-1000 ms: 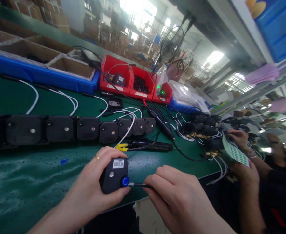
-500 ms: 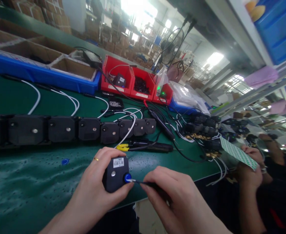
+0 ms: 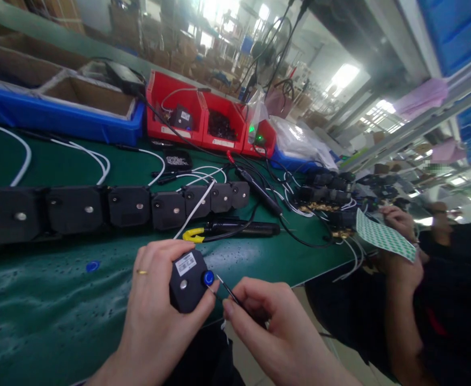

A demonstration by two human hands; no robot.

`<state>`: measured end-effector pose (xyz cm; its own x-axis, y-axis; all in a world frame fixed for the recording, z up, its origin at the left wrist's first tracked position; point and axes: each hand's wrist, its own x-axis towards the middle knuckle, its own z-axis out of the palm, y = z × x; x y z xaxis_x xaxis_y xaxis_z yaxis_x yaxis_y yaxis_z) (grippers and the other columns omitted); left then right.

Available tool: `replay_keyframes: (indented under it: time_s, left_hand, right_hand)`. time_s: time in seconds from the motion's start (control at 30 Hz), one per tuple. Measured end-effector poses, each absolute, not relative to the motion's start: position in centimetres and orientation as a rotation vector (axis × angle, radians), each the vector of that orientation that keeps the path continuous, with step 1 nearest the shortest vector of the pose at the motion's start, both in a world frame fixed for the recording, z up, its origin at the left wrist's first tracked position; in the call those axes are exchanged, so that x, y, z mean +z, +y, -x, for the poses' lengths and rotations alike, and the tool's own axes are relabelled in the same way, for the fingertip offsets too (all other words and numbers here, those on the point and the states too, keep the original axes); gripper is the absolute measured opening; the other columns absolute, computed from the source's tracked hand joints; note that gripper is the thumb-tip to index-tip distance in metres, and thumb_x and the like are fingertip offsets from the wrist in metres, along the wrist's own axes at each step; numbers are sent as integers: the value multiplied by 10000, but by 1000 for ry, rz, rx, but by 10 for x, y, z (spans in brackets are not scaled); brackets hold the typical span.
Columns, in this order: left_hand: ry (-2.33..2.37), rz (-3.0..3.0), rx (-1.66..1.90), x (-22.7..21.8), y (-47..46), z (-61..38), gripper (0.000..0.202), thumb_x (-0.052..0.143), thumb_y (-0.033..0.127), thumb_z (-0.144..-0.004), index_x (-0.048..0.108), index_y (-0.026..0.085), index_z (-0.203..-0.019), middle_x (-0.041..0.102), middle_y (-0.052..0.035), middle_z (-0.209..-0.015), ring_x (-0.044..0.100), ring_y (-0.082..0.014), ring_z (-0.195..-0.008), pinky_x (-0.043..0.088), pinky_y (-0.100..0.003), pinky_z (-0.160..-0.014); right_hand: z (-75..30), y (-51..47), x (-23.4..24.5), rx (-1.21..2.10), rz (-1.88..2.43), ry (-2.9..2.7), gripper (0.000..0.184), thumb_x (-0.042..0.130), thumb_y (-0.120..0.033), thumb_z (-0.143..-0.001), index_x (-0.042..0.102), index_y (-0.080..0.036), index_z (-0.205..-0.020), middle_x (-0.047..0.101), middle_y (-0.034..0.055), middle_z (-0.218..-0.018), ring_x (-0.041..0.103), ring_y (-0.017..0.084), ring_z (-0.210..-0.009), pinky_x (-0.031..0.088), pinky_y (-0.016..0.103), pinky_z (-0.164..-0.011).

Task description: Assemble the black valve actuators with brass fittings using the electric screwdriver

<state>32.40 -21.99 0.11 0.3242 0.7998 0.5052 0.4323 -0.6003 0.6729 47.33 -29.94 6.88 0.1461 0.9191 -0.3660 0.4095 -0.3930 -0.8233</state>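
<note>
no legible text, blurred white label (image 3: pixel 186 264) on black box (image 3: pixel 192 294)

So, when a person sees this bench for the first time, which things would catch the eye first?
Probably the three red bins, in a row at the back of the green table. Then the black box with a blue disc at its edge, low in the middle: the left hand holds it, and the right hand holds a thin tool close by. Far right, a co-worker's hands hold a green-patterned sheet.
</note>
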Motion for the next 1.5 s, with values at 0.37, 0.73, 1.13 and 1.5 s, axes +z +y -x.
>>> replay_keyframes:
  time_s: [0.37,0.73,1.13,1.5]
  left_hand:
    - [1087,-2182,1188,1,-221,-325,272,602,229,-912,495,201,-1161,561,-74,-1085,557,-274,-1011,478,-430,-846]
    - [1068,-2180,1182,2,-220,-326,279,607,209,-911,490,199,-1165,559,-75,-1088,553,-273,-1014,477,-430,-858]
    - [1076,-2255,1293,-4,-218,-329,260,625,203,-862,559,127,-1102,581,-74,-1031,562,-243,-947,471,-364,-819]
    - [1058,-2291,1284,-6,-217,-329,259,612,197,-834,559,141,-1081,579,-65,-1003,558,-245,-924,462,-368,-795]
  right_hand:
    - [-478,-298,68,1245,1874,-1285,375,511,-415,-927,457,-177,-643,354,-52,-564,284,64,-528,192,206,-467]
    - [-482,-293,76,1293,1910,-1323,338,529,-352,-923,450,-178,-643,352,-48,-580,288,72,-555,193,213,-479]
    - [-475,-294,63,1495,1834,-968,349,611,-392,-920,468,-180,-682,374,-73,-549,272,48,-498,165,212,-454]
    - [-468,-295,52,1418,1804,-933,503,611,-647,-852,484,-185,-699,408,-67,-499,313,43,-438,189,203,-433]
